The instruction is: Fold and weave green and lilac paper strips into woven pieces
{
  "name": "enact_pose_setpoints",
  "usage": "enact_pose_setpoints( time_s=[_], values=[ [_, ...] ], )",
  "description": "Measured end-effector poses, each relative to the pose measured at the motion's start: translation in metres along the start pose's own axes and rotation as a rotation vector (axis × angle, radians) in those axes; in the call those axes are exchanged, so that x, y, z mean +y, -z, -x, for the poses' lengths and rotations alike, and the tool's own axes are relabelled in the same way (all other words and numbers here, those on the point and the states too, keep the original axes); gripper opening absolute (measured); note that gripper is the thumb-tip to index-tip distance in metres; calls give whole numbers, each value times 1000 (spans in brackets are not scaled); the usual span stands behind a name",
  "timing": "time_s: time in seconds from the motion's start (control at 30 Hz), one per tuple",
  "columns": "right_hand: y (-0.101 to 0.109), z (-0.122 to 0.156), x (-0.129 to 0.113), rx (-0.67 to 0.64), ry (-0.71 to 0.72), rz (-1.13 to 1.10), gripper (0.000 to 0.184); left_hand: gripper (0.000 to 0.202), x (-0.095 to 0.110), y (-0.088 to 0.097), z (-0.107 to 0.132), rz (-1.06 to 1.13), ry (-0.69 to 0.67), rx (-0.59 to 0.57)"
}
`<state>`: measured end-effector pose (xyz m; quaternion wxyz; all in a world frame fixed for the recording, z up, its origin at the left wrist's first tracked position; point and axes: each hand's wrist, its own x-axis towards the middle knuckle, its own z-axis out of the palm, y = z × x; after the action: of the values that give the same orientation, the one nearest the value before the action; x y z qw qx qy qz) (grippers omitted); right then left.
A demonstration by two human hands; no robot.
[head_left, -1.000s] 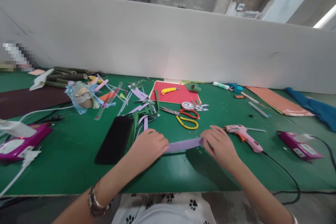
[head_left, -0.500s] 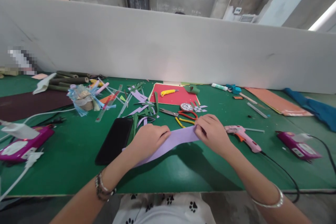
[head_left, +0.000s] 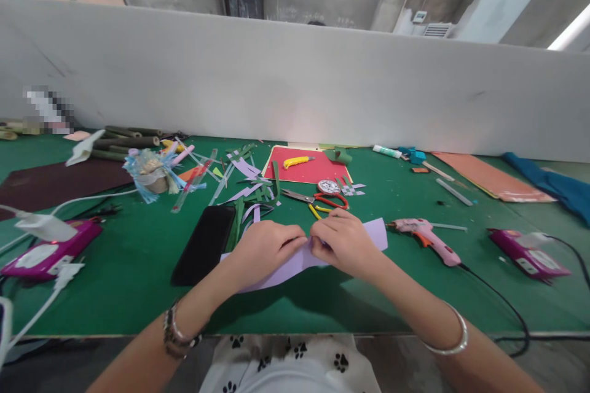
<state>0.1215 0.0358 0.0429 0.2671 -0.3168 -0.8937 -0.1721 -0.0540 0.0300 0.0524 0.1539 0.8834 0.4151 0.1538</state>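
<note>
Our left hand (head_left: 265, 249) and right hand (head_left: 343, 242) sit almost knuckle to knuckle near the front of the table (head_left: 115, 276). Both are curled, fingertips pinched on the purple paper (head_left: 375, 232) near its middle. The thumbs are hidden under the fingers, so we cannot tell how tightly they press.

The paper lies low over the green top, just in front of us. It sticks out past each hand, and its right end is the clearer one.

We judge it light, thin and limp. It will sag wherever it is not held, crease at a pinch and tear if tugged. It is best held by its edges with fingertips set close together, as they are now.

Its long axis runs across us, left to right. The right end points toward the glue gun (head_left: 424, 233) and sits a little farther from us than the left end, which dips toward the table edge.

A black phone (head_left: 205, 244) lies just left of our left hand. Scissors (head_left: 322, 199) lie just beyond the right hand. Farther back a red sheet (head_left: 299, 171) carries a yellow knife (head_left: 297, 161), with green and purple strips scattered to its left.
</note>
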Motion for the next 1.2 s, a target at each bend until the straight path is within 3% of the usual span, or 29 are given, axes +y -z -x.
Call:
enact_pose_setpoints(
  time_s=[0.3,0.4,0.5,0.57,0.73,0.93,1.07,1.2],
  values=[
    [6,39,43,18,-93,96,22,34,-26,22,21,-70,25,-7],
    [10,49,56,50,-188,190,23,35,-33,29,27,-123,40,-2],
    [17,43,52,146,-308,186,21,36,-31,32,24,-190,11,9],
    [20,31,37,150,-259,105,17,35,-28,31,18,-238,-69,1],
    [18,6,0,-173,-47,-77,17,30,-21,26,10,-258,-225,33],
    [11,-2,-5,-504,-154,-167,25,24,-13,3,3,-456,-435,154],
    [13,-5,-7,-543,-210,-326,29,28,-9,-8,-2,-557,-555,326],
    [19,-3,-3,-510,-219,-482,30,31,-14,-2,-1,-610,-618,427]
  ],
)
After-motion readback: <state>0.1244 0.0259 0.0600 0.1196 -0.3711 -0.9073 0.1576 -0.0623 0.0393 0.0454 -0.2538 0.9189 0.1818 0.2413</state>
